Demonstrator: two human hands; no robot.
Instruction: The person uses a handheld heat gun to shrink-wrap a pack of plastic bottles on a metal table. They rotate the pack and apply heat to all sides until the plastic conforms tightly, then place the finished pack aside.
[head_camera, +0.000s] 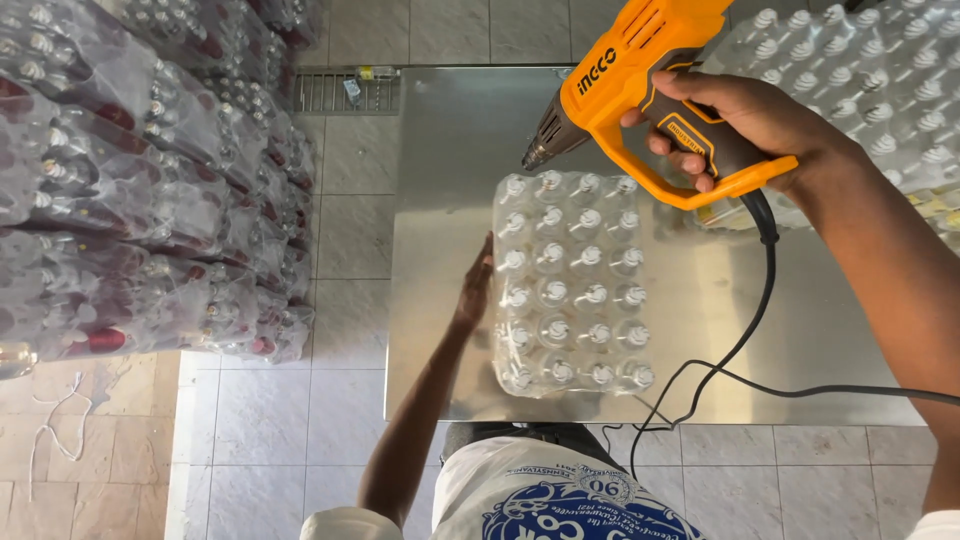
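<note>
A pack of several clear spray bottles wrapped in plastic film (572, 283) stands on a steel table (800, 330). My left hand (474, 291) presses flat against the pack's left side. My right hand (735, 125) grips the handle of an orange heat gun (620, 75), held above the pack's far right corner with its nozzle aimed down and left. The gun's black cord (745, 330) runs down past the pack's right side and off the table's near edge.
Wrapped packs of dark red bottles (130, 190) are stacked along the left on the tiled floor. More wrapped packs of clear bottles (880, 80) sit at the far right. A floor drain grate (345, 92) lies beyond the table's far left corner.
</note>
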